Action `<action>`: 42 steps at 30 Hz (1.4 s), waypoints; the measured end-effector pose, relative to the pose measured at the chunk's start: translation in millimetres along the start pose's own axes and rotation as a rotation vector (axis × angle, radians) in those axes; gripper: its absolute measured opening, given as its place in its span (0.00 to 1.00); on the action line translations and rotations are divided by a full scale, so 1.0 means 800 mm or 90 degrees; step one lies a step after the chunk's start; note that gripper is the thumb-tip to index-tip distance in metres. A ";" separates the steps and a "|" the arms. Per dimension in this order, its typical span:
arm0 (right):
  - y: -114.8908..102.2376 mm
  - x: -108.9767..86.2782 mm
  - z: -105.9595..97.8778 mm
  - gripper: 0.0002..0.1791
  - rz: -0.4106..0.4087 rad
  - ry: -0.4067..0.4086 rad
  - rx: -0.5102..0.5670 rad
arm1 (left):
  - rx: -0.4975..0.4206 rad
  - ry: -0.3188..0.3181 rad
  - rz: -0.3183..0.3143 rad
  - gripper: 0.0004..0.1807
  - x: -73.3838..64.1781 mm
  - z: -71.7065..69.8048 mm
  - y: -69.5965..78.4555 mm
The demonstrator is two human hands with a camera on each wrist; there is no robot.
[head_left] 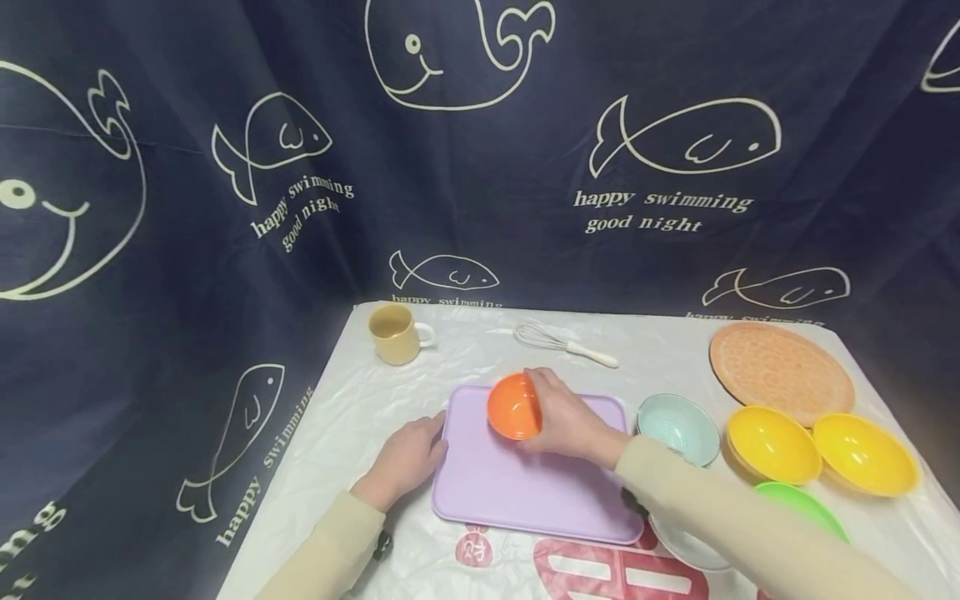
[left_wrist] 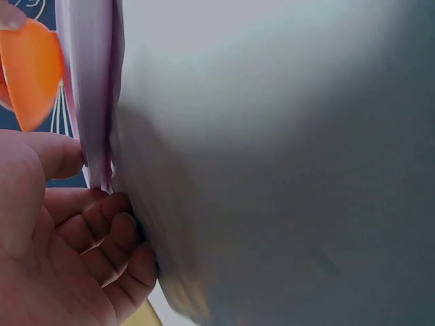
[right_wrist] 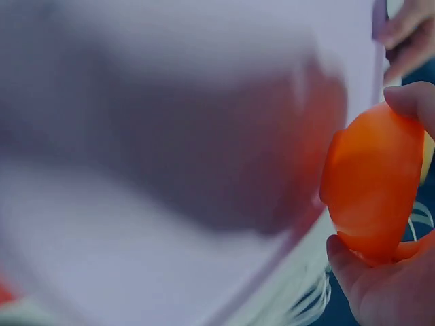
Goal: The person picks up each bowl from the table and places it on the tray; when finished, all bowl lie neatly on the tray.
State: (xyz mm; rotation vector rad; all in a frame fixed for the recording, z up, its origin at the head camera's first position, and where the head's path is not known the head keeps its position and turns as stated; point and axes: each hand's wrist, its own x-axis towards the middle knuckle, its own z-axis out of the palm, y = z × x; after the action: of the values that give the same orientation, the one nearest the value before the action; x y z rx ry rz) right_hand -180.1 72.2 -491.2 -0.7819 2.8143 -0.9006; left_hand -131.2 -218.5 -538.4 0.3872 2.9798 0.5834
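My right hand [head_left: 564, 417] grips an orange bowl [head_left: 512, 408] by its right side, thumb near and fingers on the far side. The bowl is upright over the upper part of a purple tray [head_left: 517, 483]. In the right wrist view the foot of the orange bowl [right_wrist: 370, 183] is close to the tray's surface; whether it touches, I cannot tell. My left hand [head_left: 407, 458] is at the tray's left edge. The left wrist view shows thumb and forefinger pinching the tray's rim [left_wrist: 95, 88], the other fingers curled beside it.
A tan mug [head_left: 395, 335] stands at the back left, a whisk [head_left: 566, 343] behind the tray. To the right are a pale blue bowl [head_left: 678, 427], two yellow bowls [head_left: 776, 446], a green bowl [head_left: 806, 504] partly under my sleeve, a whitish dish [head_left: 686, 537] and a round brown board [head_left: 780, 371].
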 end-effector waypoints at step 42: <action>-0.043 0.070 0.068 0.75 0.007 -0.030 0.039 | -0.064 -0.024 0.020 0.25 0.007 -0.010 -0.004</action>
State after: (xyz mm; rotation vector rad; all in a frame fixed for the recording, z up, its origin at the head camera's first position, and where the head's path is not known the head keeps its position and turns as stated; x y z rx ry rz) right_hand -200.6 -7.9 -512.6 -0.7677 2.7342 -0.9475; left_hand -138.6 -223.0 -532.1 0.4328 2.8997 0.7181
